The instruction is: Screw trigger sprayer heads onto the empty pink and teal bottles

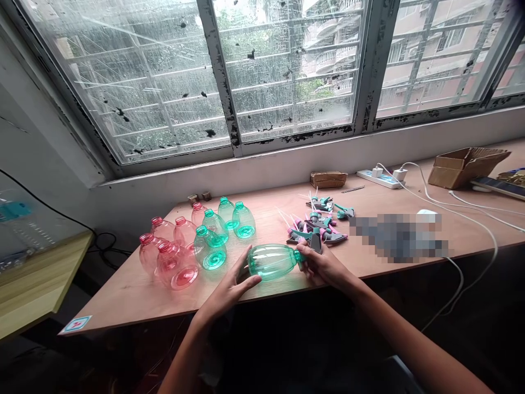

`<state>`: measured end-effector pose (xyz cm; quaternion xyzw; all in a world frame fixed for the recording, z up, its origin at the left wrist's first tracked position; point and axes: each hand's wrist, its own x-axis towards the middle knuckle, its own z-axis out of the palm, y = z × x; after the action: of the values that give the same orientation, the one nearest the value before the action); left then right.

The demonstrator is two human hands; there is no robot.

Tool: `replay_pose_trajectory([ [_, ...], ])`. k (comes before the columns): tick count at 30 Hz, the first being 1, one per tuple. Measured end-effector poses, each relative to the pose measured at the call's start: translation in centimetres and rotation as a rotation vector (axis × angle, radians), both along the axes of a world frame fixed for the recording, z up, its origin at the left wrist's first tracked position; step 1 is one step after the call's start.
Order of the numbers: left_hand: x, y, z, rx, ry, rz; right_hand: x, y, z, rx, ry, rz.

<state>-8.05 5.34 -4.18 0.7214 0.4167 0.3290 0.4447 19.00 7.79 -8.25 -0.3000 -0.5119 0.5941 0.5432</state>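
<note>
A clear green plastic bottle (270, 261) lies on its side near the front edge of the wooden table (135, 295). My left hand (232, 287) cups its base, fingers curled round it. My right hand (322, 265) grips the neck end, where a dark spray trigger head (315, 242) sits at the bottle's mouth. To the left several more green bottles (213, 241) and pink bottles (174, 257) lie grouped together. Behind my right hand is a pile of pink and teal trigger sprayer heads (314, 221).
A power strip (379, 178) with white cables, an open cardboard box (465, 164) and a small brown packet (328, 179) stand along the wall under the window. A blurred patch covers part of the table's right side. A lower yellow table (36, 279) is at left.
</note>
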Motion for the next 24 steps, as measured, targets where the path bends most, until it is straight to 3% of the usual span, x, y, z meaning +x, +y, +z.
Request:
replay_pose_trajectory([
  [5, 0.1, 0.1, 0.0, -0.051, -0.125, -0.067, 0.0, -0.3, 0.4, -0.006, 0.004, 0.014],
  [12, 0.1, 0.1, -0.6, -0.023, -0.120, -0.017, 0.1, -0.4, 0.1, -0.031, 0.035, -0.018],
  [14, 0.3, -0.1, -0.7, 0.072, -0.064, -0.020, 0.1, -0.4, 0.2, -0.043, 0.084, -0.029],
  [17, 0.5, -0.8, -0.4, 0.376, 0.086, 0.037, -0.2, -0.9, 0.7, -0.132, 0.188, -0.047],
  [19, 0.4, -1.4, -0.1, 0.456, 0.093, 0.024, -0.3, -1.6, 1.1, -0.155, 0.203, -0.079],
  [21, 0.1, -1.8, 0.1, 0.358, -0.042, -0.026, -0.4, -2.7, 1.4, -0.041, 0.117, -0.139],
  [24, 0.0, -2.2, 0.0, 0.005, -0.330, -0.064, -0.1, -4.6, 2.3, 0.346, -0.165, -0.280],
])
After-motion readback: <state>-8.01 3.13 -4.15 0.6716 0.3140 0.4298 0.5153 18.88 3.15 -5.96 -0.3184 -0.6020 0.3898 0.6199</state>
